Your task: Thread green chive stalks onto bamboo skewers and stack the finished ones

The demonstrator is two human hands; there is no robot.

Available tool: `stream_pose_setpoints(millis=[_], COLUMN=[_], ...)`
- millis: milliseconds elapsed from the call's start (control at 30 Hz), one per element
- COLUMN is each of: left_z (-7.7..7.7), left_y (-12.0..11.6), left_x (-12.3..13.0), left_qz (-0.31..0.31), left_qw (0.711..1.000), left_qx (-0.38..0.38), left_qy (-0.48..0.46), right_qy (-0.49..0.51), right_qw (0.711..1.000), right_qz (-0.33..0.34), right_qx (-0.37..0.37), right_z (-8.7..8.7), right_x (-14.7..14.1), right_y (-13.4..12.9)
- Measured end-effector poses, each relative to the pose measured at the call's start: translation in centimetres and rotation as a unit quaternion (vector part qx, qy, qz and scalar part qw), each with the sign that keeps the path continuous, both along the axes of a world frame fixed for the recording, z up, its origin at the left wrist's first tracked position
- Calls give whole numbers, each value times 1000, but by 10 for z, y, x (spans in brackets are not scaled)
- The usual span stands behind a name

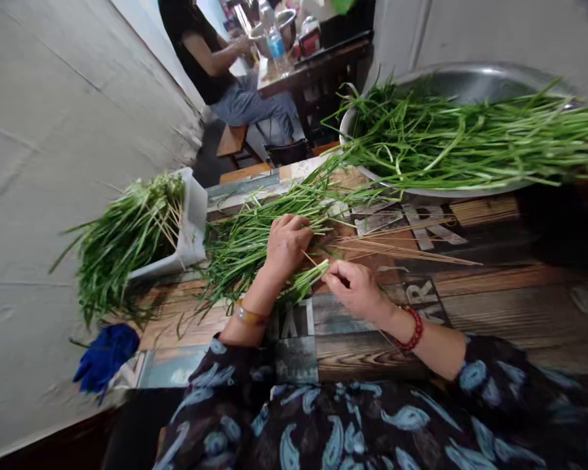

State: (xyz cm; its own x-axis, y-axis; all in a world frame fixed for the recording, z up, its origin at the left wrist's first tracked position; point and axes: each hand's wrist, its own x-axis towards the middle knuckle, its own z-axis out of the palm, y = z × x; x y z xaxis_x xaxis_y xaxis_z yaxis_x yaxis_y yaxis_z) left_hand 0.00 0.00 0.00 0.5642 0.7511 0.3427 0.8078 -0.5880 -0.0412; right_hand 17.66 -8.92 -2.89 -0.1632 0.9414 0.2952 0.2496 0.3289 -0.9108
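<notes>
My right hand (353,291) is closed in a pinch at the pale cut ends of a small bunch of chive-like green stalks (308,281). A thin wooden skewer (310,258) crosses these ends, its tip pointing toward my left hand; part of it is hidden by the right fingers. My left hand (287,245) rests on the loose pile of long green stalks (255,225), its fingers curled around some of them; the fingertips are partly hidden. Several loose skewers (402,250) lie on the table just beyond my right hand.
At the left, a white plastic bin (195,219) holds skewered greens. Beside it lies a blue glove (108,356). A large metal basin (490,75) heaped with long stalks (460,137) stands at the back right. Another person (215,59) sits at a farther table with a bottle (274,42).
</notes>
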Motion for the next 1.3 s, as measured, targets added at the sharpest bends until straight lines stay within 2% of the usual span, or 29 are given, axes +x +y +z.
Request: stream_pose_setpoints(millis=[100, 200, 333, 467, 600, 667, 933, 1133, 1300], left_z=[3, 7, 7, -3, -8, -6, -2, -3, -3], left_y=[-20, -40, -57, -63, -65, -67, -69, -68, -69], left_x=[-16, -29, -31, -23, -23, -26, -31, -24, -18], left_qz=[6, 26, 43, 80, 136, 138, 74, 104, 75], left_qw=[1000, 995, 960, 883, 767, 737, 710, 671, 683], left_qx=[-9, -22, -101, -235, -364, -399, -443, -436, -418], left_qy=[-25, -99, -260, -399, -510, -527, -543, -590, -595], right_qy=[-12, -21, -26, -45, -60, -70, -100, -95, -112], right_qw=[1000, 1000, 999, 998, 997, 996, 988, 981, 981], right_qz=[11, 13, 20, 31, 48, 53, 74, 98, 100], right_qx=[1, -3, -4, 3, -1, -3, -88, -140, -125], right_z=[0, -1, -2, 1, 4, 5, 11, 13, 16], right_x=[2, 2, 3, 3, 3, 4, 11, 13, 12], right_y=[0, -1, -4, -7, -9, -11, -11, -9, -7])
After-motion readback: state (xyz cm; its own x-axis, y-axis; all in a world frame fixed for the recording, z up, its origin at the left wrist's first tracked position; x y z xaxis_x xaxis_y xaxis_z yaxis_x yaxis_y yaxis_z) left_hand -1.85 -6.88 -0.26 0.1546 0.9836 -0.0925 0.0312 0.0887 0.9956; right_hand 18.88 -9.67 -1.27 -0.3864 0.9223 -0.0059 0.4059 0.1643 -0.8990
